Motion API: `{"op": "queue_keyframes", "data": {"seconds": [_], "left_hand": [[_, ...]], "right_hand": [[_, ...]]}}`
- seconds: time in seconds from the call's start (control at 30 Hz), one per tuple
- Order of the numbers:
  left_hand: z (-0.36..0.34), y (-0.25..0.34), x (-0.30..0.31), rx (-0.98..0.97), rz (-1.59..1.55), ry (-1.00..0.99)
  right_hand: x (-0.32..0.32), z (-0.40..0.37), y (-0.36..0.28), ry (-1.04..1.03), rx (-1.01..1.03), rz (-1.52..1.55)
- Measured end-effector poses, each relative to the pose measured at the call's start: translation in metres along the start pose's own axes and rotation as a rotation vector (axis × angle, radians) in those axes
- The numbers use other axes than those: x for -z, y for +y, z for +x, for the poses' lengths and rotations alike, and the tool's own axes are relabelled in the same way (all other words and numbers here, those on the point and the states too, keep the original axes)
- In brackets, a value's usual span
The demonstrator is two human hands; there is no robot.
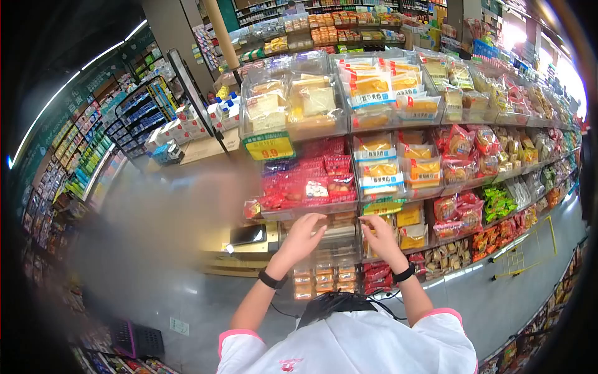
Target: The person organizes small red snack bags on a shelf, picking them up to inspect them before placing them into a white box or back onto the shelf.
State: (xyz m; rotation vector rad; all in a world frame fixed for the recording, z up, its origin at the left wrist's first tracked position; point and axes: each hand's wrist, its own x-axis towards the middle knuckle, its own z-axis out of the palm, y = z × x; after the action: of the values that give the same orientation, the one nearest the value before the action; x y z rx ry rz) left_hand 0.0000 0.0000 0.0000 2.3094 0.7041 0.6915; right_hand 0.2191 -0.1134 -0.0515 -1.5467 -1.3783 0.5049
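Note:
My left hand (pixel 304 235) is raised before the shelf rack, fingers loosely curved and thumb apart, with nothing in it. Level with it, my right hand (pixel 380 237) is held the same way, palm turned inward and fingers parted. A gap separates the two hands. Just above my left hand, red-wrapped packages (pixel 311 182) fill a clear bin. Packaged yellow bread (pixel 380 169) in white and blue wrappers sits above my right hand. Below, between my forearms, small orange-topped packs (pixel 324 278) stand in rows.
A dark phone (pixel 248 234) lies on a wooden ledge to the left. A yellow price sign (pixel 269 147) hangs on the upper bin. A yellow wire frame (pixel 522 252) stands on the floor at right, a dark basket (pixel 138 340) at lower left. A blurred patch covers the left side.

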Motion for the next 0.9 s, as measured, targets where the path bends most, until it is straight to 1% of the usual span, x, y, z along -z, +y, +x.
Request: {"op": "queue_keyframes", "data": {"seconds": [0.07,0.1,0.17,0.2,0.3,0.43,0.57,0.67,0.77,0.8,0.87,0.9], "left_hand": [[0.015,-0.007,-0.005,-0.047,0.074,0.098],[0.033,-0.004,-0.011,-0.029,0.167,0.082],[0.061,-0.011,-0.024,-0.057,0.323,0.137],[0.073,-0.018,-0.033,-0.133,0.362,0.231],[0.089,-0.034,-0.040,0.002,0.378,0.048],[0.094,-0.038,-0.047,-0.035,0.244,0.110],[0.095,-0.027,-0.044,-0.032,0.279,0.124],[0.100,-0.012,-0.033,-0.211,0.303,0.237],[0.100,0.020,-0.009,-0.278,0.237,0.316],[0.098,0.025,-0.003,-0.257,0.173,0.319],[0.092,0.030,0.009,-0.215,0.041,0.324],[0.089,0.031,0.015,-0.143,-0.037,0.294]], "right_hand": [[-0.007,0.011,-0.007,0.043,0.195,-0.133],[-0.003,0.018,-0.005,0.061,0.171,-0.102],[0.001,0.042,-0.007,0.110,0.201,-0.122],[-0.001,0.054,0.002,0.106,0.219,-0.165],[-0.007,0.072,0.010,0.099,0.197,-0.202],[-0.007,0.084,0.009,0.053,0.168,-0.280],[-0.006,0.089,0.003,0.021,0.121,-0.317],[-0.005,0.093,0.007,0.150,0.240,-0.181],[0.010,0.085,-0.033,0.170,0.064,0.134],[0.014,0.082,-0.041,0.153,-0.051,0.226],[0.018,0.079,-0.055,0.058,-0.162,0.341],[0.018,0.078,-0.059,0.013,-0.211,0.397]]}}
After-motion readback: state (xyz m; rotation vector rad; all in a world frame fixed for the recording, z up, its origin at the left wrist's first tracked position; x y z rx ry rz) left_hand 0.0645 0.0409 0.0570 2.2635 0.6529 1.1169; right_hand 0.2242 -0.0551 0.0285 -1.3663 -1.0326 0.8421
